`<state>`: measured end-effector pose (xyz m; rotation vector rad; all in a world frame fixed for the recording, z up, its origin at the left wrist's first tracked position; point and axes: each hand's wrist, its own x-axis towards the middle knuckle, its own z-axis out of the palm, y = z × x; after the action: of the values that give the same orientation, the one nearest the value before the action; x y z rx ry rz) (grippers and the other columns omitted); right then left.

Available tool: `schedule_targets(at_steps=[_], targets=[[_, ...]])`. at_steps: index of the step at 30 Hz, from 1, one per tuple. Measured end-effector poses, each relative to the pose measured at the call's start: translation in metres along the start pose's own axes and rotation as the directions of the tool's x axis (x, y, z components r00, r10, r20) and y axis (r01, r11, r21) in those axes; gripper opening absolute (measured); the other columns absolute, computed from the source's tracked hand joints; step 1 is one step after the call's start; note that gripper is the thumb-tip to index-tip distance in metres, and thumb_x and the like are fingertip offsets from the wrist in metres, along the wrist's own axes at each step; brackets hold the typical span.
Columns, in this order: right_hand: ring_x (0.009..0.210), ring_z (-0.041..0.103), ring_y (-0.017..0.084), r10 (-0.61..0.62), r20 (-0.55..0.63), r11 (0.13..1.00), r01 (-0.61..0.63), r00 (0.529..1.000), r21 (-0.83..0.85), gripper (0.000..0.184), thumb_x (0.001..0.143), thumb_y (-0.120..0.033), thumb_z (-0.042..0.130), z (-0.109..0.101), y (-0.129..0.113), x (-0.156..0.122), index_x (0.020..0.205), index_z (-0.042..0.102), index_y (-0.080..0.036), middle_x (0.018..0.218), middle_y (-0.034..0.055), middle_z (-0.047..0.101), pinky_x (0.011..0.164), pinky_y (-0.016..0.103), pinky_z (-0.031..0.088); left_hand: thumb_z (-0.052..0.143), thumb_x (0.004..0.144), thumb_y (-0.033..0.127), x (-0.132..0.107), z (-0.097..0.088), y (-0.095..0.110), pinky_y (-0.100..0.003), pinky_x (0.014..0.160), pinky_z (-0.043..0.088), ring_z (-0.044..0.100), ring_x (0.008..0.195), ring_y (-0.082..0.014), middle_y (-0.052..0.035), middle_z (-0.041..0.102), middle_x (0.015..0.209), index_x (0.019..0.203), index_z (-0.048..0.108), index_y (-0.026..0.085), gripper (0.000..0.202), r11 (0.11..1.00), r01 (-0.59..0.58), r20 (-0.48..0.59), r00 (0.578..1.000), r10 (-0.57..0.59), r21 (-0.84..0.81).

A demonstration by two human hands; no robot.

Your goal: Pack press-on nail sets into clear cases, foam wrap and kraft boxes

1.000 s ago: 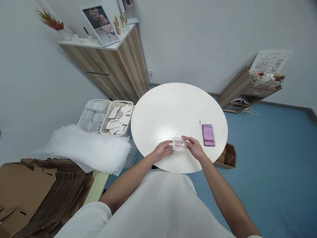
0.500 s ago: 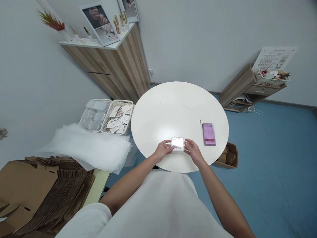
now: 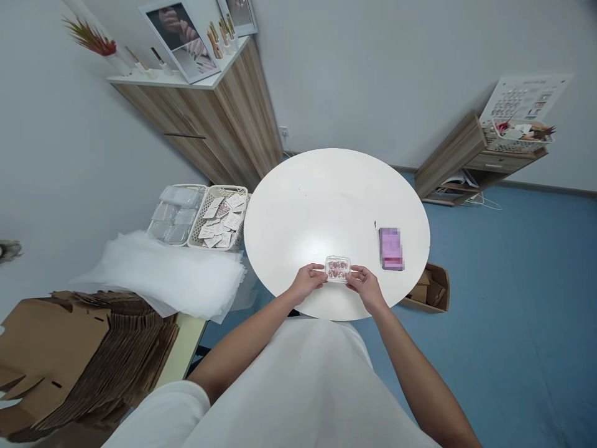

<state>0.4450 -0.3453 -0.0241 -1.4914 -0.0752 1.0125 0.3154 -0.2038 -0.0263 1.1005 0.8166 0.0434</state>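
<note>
A small clear plastic box [image 3: 337,269] with pinkish pieces inside is held over the near edge of the round white table [image 3: 326,199]. My left hand [image 3: 307,281] pinches its left end. My right hand [image 3: 365,285] pinches its right end. Both hands have their fingers closed on the box. A purple phone [image 3: 390,247] lies flat on the table to the right of my right hand.
Left of the table stand two white baskets, one with clear boxes [image 3: 176,213] and one with paper cards [image 3: 219,224]. White foam sheets [image 3: 163,277] and flat cardboard blanks [image 3: 79,354] lie nearer. A wooden cabinet [image 3: 209,118] stands behind, a low shelf [image 3: 466,162] at the right, and a small carton [image 3: 431,289] on the floor.
The box was tilted between my hands, its lid flashing glare half a second ago, and now its contents show again. My hands stayed at the table's near edge.
</note>
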Motion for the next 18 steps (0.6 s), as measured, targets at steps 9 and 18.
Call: schedule_targets(at_steps=[9,18], targets=[[0.069,0.059,0.015,-0.051,0.037,0.993,0.054,0.998,-0.106,0.043,0.058,-0.037,0.067,0.007,0.001,0.005,0.093,0.047,-0.022,0.074,-0.0011,0.058,0.068,0.034,0.049,0.066,0.066,0.031,0.003,0.004,-0.013,-0.03,0.07,0.047,0.06,0.07,-0.013,-0.0039,0.061,0.078,0.1,0.049,0.016,0.041,0.984,-0.165,-0.138,0.975,0.174,0.074],[0.071,0.058,0.015,-0.082,0.159,0.93,0.133,0.984,-0.341,0.041,0.065,-0.041,0.06,0.052,0.001,0.025,0.099,0.047,-0.022,0.091,0.0045,0.059,0.068,0.033,0.045,0.057,0.073,0.026,-0.005,-0.026,-0.021,-0.028,0.072,0.046,0.056,0.081,-0.0138,-0.0066,0.055,0.104,0.1,0.053,0.019,0.028,0.929,-0.21,-0.343,0.886,0.312,0.304]])
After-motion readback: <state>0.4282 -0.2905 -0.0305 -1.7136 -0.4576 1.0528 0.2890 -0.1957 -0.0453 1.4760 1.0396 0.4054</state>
